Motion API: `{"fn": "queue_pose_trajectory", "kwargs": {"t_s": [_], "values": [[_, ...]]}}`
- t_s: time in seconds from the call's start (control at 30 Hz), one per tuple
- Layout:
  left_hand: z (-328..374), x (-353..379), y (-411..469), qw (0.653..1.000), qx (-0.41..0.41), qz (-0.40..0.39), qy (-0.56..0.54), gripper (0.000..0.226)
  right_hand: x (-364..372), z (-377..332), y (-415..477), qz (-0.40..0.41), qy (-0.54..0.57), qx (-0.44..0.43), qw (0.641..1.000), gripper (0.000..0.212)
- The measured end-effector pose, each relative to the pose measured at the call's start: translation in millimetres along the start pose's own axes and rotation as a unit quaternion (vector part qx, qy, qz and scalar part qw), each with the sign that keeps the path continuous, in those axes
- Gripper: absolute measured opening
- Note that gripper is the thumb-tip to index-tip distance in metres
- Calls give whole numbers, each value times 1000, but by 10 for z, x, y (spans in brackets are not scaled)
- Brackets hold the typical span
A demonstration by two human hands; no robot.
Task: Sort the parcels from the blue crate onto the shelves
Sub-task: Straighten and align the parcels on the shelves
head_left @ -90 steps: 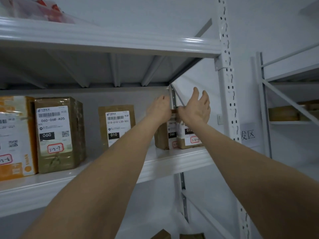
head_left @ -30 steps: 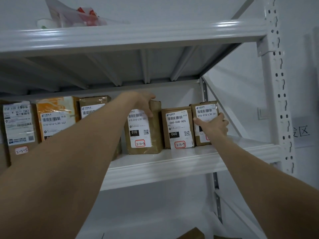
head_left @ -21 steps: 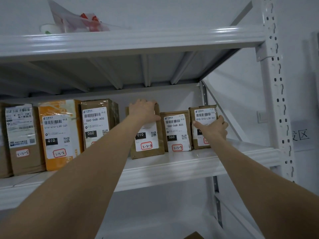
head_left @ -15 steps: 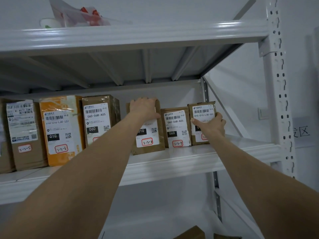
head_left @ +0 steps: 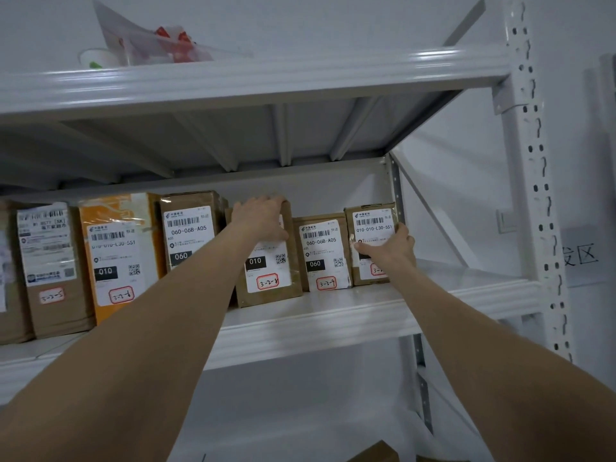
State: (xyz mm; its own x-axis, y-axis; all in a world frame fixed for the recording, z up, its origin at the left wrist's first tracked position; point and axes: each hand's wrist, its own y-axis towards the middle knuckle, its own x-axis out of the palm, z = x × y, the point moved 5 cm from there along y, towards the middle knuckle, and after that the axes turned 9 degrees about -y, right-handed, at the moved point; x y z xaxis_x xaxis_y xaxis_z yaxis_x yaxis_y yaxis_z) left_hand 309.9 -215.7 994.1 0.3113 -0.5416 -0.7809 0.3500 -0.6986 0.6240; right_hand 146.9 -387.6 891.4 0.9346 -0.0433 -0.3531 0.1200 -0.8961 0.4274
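left hand gripping 3-2-8 parcel top, right hand gripping rightmost parcel

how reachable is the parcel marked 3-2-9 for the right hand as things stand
Probably yes: the 3-2-9 parcel stands next to the end parcel that the right hand holds, with its front uncovered.

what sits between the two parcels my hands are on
In the head view, just the 3-2-9 parcel stands between the 3-2-8 parcel and the end parcel.
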Motion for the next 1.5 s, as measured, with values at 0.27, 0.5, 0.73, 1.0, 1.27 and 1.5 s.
{"fn": "queue_pose_trajectory", "kwargs": {"t_s": [0.27,0.5,0.73,1.0,1.27,1.5], "values": [[510,162,69,992,70,-5,101,72,-62,-207,-51,38,-13,-19,999,111],[719,148,142,993,76,55,76,31,-81,-46,2,2,-2,-1,1000,113],[779,90,121,996,48,79,-21,22,-84,-26,28,6,16,-7,1000,93],[816,135,99,993,37,116,2,20,-81,-31,47,-3,35,-7,999,86],[810,139,92,991,49,97,-80,21,-173,15,56,-6,47,-12,999,76],[450,-30,84,991,24,128,-13,58,-115,-6,109,-19,68,-15,997,98]]}}
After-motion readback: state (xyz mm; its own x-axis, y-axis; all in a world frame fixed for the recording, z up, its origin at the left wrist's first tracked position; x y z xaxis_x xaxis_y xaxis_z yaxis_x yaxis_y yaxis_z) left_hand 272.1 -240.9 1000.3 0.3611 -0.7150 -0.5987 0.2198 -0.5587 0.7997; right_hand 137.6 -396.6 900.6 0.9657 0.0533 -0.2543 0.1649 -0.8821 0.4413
